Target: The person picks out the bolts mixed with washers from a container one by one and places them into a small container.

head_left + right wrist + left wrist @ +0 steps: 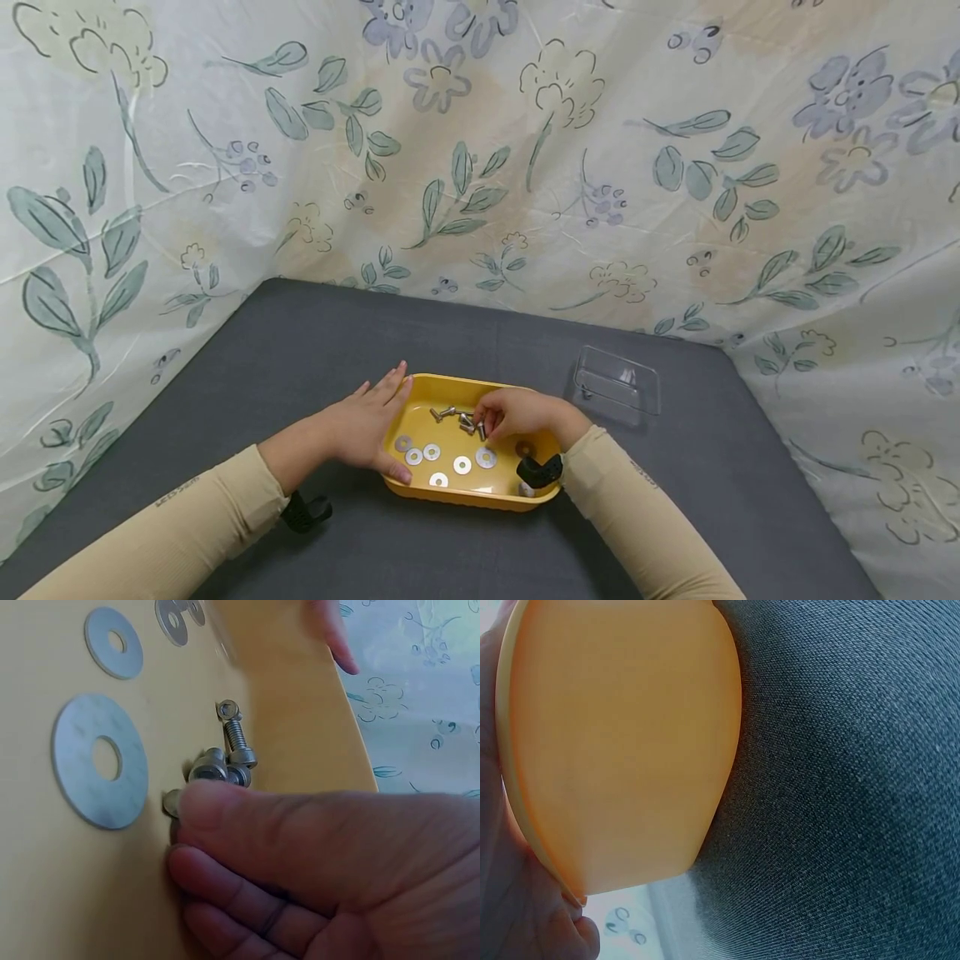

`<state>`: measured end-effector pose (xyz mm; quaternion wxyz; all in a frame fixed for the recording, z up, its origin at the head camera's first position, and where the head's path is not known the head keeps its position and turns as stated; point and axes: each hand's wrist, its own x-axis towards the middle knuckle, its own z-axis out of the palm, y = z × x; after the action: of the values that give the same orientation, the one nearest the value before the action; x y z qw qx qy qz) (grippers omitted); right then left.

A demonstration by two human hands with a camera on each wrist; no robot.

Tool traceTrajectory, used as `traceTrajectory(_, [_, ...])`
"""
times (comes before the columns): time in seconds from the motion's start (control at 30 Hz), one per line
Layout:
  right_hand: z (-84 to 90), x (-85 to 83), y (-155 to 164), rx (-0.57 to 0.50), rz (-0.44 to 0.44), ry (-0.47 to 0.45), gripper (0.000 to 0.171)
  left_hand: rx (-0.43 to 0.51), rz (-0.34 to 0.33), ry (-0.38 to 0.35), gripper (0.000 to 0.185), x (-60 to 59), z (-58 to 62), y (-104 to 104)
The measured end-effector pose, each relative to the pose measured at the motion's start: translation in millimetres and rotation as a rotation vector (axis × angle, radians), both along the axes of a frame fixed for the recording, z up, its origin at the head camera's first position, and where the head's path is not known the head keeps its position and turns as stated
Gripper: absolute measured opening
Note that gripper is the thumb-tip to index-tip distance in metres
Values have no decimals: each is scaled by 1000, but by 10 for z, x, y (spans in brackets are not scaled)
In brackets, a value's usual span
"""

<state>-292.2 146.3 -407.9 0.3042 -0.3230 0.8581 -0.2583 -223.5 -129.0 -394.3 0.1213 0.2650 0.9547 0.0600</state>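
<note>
Left hand point(365, 427), fingers straight and together, presses the shallow yellow plastic tray point(442, 392); right hand point(517, 414) pinches among several steel bolts point(459, 417). Five flat steel washers point(447, 461) lie before its fingertips.

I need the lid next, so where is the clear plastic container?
In the head view, the clear plastic container sits on the grey table, right of the yellow tray.

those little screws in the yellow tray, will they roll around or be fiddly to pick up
The screws have round shafts and lie on their sides, so a nudge would probably roll them across the smooth floor of the yellow tray. They look like bare metal, likely stiff and a bit slick. The right hand works at the cluster with its fingertips, which suits parts this small.
</note>
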Motion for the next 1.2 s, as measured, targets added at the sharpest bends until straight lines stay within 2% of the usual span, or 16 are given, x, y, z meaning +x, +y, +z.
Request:
traceTrajectory(0.13, [-16, 9, -15, -12, 20, -15, 21, 2, 0, 1, 134, 4, -1, 0])
traceTrajectory(0.33, [-42, 26, -43, 8, 60, 9, 19, 6, 4, -8, 134, 19, 0, 1])
traceTrajectory(0.67, [-46, 42, -55, 12, 60, 35, 16, 6, 4, -11, 134, 34, 17, 5])
traceTrajectory(0.97, [-49, 49, -55, 23, 65, 45, 18, 11, 0, -1, 134, 36, -15, 0])
traceTrajectory(1.2, [-48, 39, -17, 23, 33, 46, 15, 15, -5, 6, 134, 32, -16, 5])
